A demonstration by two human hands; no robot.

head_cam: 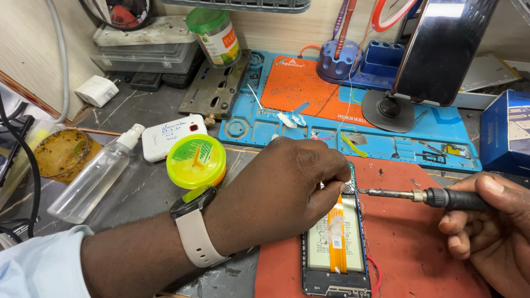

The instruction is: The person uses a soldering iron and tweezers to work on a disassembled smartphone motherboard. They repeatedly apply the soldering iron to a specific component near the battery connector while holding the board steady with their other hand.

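Note:
An opened phone [335, 248] lies on a red mat [408, 243], its battery and an orange flex cable exposed. My left hand [287, 187], with a watch on a pale strap at the wrist, rests over the phone's upper end, its fingers pinched together just above the board; anything held between them is too small to see. My right hand [491, 221] grips the black handle of a soldering iron [411, 194]. The iron's metal tip points left and reaches the phone's top edge, next to my left fingertips.
A blue and orange repair mat [309, 94] with small parts lies behind. A dark phone stands on a round holder [389, 107]. To the left are a yellow-green round tin [196, 160], a clear spray bottle [94, 176], a white box [165, 138] and a blue carton [505, 132].

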